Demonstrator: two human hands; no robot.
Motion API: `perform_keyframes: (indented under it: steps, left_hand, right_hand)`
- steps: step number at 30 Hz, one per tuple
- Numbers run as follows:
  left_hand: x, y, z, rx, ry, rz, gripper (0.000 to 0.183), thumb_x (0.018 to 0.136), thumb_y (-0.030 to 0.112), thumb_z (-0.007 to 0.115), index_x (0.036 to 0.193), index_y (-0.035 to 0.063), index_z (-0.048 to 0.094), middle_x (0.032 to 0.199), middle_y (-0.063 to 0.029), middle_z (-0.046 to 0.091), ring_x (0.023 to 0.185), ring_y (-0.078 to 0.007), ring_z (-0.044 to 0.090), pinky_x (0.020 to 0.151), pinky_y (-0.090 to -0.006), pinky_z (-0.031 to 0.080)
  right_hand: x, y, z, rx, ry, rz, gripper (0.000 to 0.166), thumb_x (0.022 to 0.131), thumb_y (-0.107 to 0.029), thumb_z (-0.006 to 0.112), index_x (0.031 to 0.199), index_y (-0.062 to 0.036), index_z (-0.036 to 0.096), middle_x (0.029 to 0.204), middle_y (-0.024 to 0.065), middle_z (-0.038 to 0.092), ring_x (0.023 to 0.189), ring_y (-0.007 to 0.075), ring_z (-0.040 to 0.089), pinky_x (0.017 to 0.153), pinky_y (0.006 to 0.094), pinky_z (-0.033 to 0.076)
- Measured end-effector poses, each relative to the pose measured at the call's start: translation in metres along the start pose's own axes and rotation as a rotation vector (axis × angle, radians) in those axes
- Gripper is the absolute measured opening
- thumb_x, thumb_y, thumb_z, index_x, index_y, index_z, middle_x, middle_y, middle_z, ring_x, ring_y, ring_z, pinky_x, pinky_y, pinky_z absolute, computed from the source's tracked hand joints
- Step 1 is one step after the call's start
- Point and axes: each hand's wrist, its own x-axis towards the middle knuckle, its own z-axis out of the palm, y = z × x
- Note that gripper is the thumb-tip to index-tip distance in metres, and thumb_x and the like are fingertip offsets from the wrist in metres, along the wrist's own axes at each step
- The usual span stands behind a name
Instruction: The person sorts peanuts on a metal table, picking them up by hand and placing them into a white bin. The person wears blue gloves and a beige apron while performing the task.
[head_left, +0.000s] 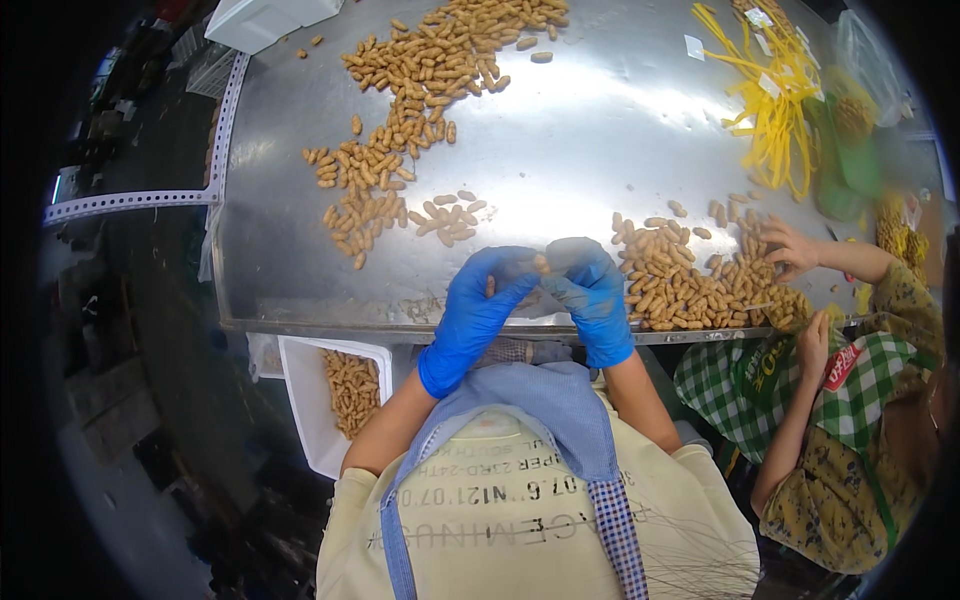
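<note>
Both of my hands wear blue gloves above the near edge of a metal table. A peanut in its shell is pinched at the fingertips where my left hand and my right hand meet. In my left hand, a small brown piece shows between thumb and palm; it may be another peanut. The right glove has dirty fingers. Just beyond my left hand lies a small group of peanuts. A larger heap of peanuts begins right beside my right hand.
A long trail of peanuts runs to the far side. Below the table's front edge, a white foam box holds peanuts. At right, a co-worker's hand reaches over the heap. Yellow mesh strips and a green container lie far right.
</note>
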Motion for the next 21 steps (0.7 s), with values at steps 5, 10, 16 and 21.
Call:
perform_keyframes:
  steps: [5, 10, 16, 21]
  left_hand:
    - [0.0, -0.002, -0.003, 0.109, 0.045, 0.052, 0.017, 0.078, 0.009, 0.067, 0.094, 0.0055, 0.063, 0.084, -0.0016, 0.058, 0.076, -0.0091, 0.052, 0.068, -0.0215, 0.043]
    - [-0.001, 0.004, -0.003, 0.278, 0.076, 0.121, 0.012, 0.078, 0.008, 0.066, 0.09, 0.0068, 0.064, 0.082, -0.0028, 0.057, 0.074, -0.0099, 0.053, 0.067, -0.022, 0.043]
    - [-0.013, 0.007, -0.022, 0.212, 0.192, 0.205, 0.009, 0.082, 0.007, 0.059, 0.091, 0.0053, 0.061, 0.083, -0.0028, 0.058, 0.073, -0.0099, 0.053, 0.067, -0.0225, 0.042]
    - [-0.064, -0.043, -0.143, 0.301, 0.793, 0.187, 0.015, 0.084, 0.01, 0.057, 0.097, 0.0017, 0.057, 0.089, -0.0055, 0.059, 0.079, -0.0138, 0.054, 0.072, -0.026, 0.044]
  right_hand:
    - [0.003, -0.002, 0.007, -0.022, -0.043, -0.013, 0.031, 0.078, 0.001, 0.064, 0.106, -0.0015, 0.052, 0.095, 0.0079, 0.061, 0.086, 0.0113, 0.059, 0.073, 0.0217, 0.051]
    - [0.003, 0.004, 0.008, -0.038, -0.072, -0.023, 0.031, 0.078, -0.001, 0.064, 0.106, -0.0022, 0.052, 0.098, 0.0077, 0.06, 0.087, 0.0111, 0.059, 0.075, 0.0217, 0.05]
    - [0.006, 0.013, 0.017, -0.072, -0.112, -0.031, 0.035, 0.079, -0.002, 0.063, 0.112, -0.0035, 0.051, 0.101, 0.0058, 0.059, 0.091, 0.0114, 0.056, 0.082, 0.024, 0.046]
    - [0.011, 0.022, 0.0, -0.159, -0.044, -0.014, 0.031, 0.082, -0.004, 0.06, 0.112, -0.0034, 0.053, 0.098, 0.0043, 0.06, 0.087, 0.0106, 0.055, 0.078, 0.023, 0.045]
